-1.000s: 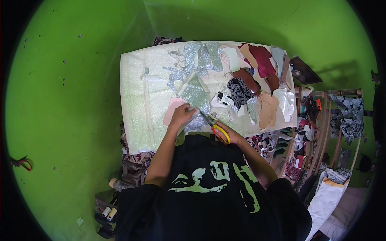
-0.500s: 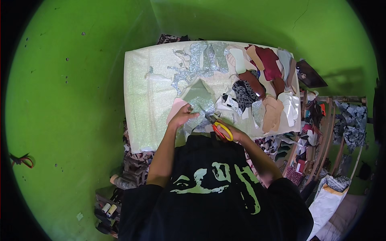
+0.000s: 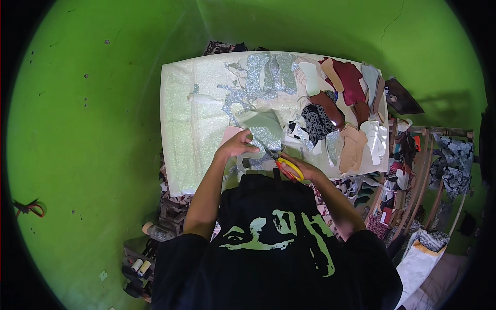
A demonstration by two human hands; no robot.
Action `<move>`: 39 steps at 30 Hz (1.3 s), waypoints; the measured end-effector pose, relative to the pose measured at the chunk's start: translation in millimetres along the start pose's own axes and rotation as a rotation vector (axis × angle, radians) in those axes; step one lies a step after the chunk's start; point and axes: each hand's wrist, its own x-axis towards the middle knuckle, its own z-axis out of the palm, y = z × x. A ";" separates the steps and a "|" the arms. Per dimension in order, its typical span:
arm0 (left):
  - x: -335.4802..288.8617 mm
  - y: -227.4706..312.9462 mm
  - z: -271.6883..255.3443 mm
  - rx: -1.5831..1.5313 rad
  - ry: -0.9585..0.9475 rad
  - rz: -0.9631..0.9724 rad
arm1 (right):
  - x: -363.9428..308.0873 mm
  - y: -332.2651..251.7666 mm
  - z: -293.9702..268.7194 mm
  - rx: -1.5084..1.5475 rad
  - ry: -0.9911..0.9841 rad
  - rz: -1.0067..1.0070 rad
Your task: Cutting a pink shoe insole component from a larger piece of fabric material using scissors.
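My right hand [image 3: 298, 169] is closed around the red and yellow handles of a pair of scissors [image 3: 280, 160] near the front edge of the table. The scissor blades point up and left, against a piece of glittery silver-grey material [image 3: 266, 132]. My left hand [image 3: 238, 144] pinches the near left part of that material, its fingers close to the blades. A pale pink piece [image 3: 231, 132] lies just beyond the left hand. How far the blades are apart is too small to make out.
Glittery pale sheeting [image 3: 188, 124] covers the table. Silver scraps [image 3: 258, 72] lie at the back. Cut pieces in brown, maroon, beige and white, including a tan piece [image 3: 353, 147], are heaped at the right. A wooden rack [image 3: 413, 175] with fabric stands beyond the right edge.
The silver-grey material has turned and shifted slightly right. My left hand has moved a little up and right along with it, and the scissors have tilted slightly.
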 end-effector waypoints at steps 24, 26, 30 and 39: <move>0.0 -10.9 -3.0 -0.081 0.265 0.044 | 23.5 27.8 13.4 0.173 0.099 -0.156; 1.0 -13.3 -4.2 -0.167 0.252 0.012 | 19.3 20.7 15.2 0.153 0.140 -0.202; -1.4 -13.9 -4.6 -0.188 0.259 0.041 | 10.2 0.7 13.8 0.202 0.130 -0.147; -5.8 -61.7 -12.6 -0.376 0.422 0.115 | 39.4 49.7 0.5 -0.746 0.629 -0.144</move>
